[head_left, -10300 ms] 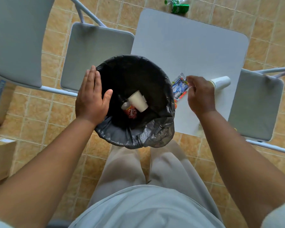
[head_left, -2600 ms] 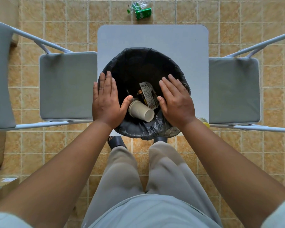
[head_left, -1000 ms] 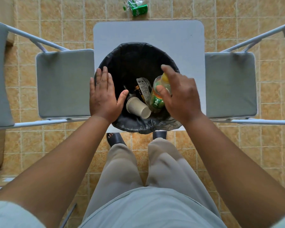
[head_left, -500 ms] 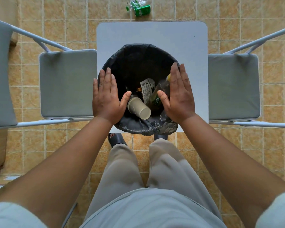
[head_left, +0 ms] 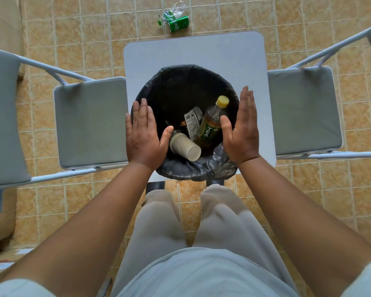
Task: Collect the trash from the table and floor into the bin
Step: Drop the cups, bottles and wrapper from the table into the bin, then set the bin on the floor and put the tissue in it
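A bin lined with a black bag stands on the small white table. Inside it lie a tea bottle with a yellow cap, a paper cup and a wrapper. My left hand lies flat on the bin's left rim, fingers together. My right hand is at the bin's right rim, flat and held on edge with nothing in it. On the floor beyond the table lie a green can and a crumpled clear plastic bottle.
Grey folding chairs stand on both sides of the table, one on the left and one on the right. Cardboard boxes sit at the lower left on the tiled floor. My legs are just in front of the table.
My right hand dropped the tea bottle into the bin and has moved out to the bin's right rim. The left hand has stayed on the left rim.
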